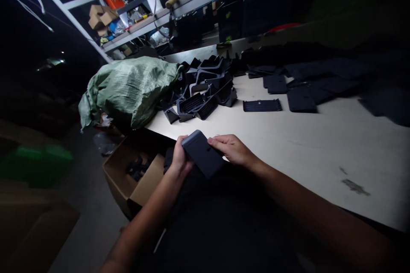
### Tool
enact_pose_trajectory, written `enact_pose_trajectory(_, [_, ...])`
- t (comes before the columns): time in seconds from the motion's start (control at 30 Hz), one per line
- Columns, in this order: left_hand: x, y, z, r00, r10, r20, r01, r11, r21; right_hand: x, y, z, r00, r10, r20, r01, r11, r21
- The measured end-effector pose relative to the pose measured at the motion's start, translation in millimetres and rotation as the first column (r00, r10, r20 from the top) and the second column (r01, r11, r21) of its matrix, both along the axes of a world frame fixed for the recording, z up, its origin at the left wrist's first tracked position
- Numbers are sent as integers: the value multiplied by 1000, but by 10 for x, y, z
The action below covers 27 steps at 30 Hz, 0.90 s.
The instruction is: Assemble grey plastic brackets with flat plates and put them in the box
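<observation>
A black plastic part [204,155], flat with a rounded upper edge, is held tilted in front of my body, near the table's front edge. My left hand [181,156] grips its left side, the fingers hidden behind it. My right hand [231,148] pinches its upper right edge, thumb on the face. Beyond the hands, a slatted black panel [262,105] lies on the pale table [307,136]. A heap of black frames [205,87] sits left of the panel, and flat black pieces [301,99] lie to its right.
A green woven sack [131,85] lies at the table's left end. Below it, an open cardboard box [119,170] holds black parts. Behind the table runs a shelf [188,7] with small boxes and tools. More cartons [35,226] stand on the floor at left.
</observation>
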<state>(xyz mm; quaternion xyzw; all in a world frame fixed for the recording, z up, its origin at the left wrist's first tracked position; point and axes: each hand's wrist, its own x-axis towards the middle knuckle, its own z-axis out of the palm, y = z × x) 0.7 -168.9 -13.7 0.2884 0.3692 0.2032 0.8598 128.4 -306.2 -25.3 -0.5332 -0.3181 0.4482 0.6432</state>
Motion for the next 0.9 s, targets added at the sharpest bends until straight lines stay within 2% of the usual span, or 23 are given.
enact_pose_trajectory(0.1, [-214, 3, -52, 1000, 13, -19, -15, 994, -112, 58, 102, 29, 992, 99, 72, -95, 993, -66])
enact_pose_trajectory(0.2, [-510, -47, -84, 997, 74, -35, -80, 975, -209, 111, 227, 15, 964, 204, 169, -184, 974, -129])
enact_pose_trajectory(0.27, [-723, -51, -116, 988, 149, -48, -156, 958, -239, 192, 307, -32, 927, 235, 293, -199, 969, -147])
enact_pose_trajectory(0.33, [-948, 45, -162, 965, 252, -73, -262, 935, -238, 333, 376, -111, 868, 221, 444, -162, 973, -166])
enact_pose_trajectory(0.37, [-1069, 147, -189, 945, 317, -88, -328, 917, -226, 422, 404, -161, 847, 202, 492, -125, 975, -185])
enact_pose_trajectory(0.43, [-1334, 457, -250, 877, 468, -110, -480, 858, -182, 612, 444, -268, 876, 166, 453, -54, 967, -249])
enact_pose_trajectory(0.53, [-1733, 1057, -395, 700, 705, -113, -714, 695, -84, 849, 470, -397, 946, 75, 316, 32, 947, -320])
enact_pose_trajectory(0.6, [-1932, 1377, -568, 574, 808, -135, -817, 575, -35, 945, 467, -433, 949, 29, 315, 83, 937, -339])
enact_pose_trajectory(0.67, [-2037, 1520, -815, 513, 840, -177, -856, 517, -26, 1003, 446, -439, 929, 5, 370, 137, 924, -356])
enact_pose_trajectory(0.73, [-2053, 1479, -1116, 517, 824, -232, -852, 520, -53, 1045, 404, -449, 901, -14, 434, 194, 907, -373])
enact_pose_trajectory(0.83, [-1991, 1232, -1570, 568, 755, -328, -819, 558, -135, 1097, 320, -528, 885, -97, 455, 278, 894, -351])
enact_pose_trajectory(0.9, [-1951, 1073, -1803, 586, 716, -378, -805, 565, -178, 1114, 277, -621, 885, -163, 437, 317, 897, -307])
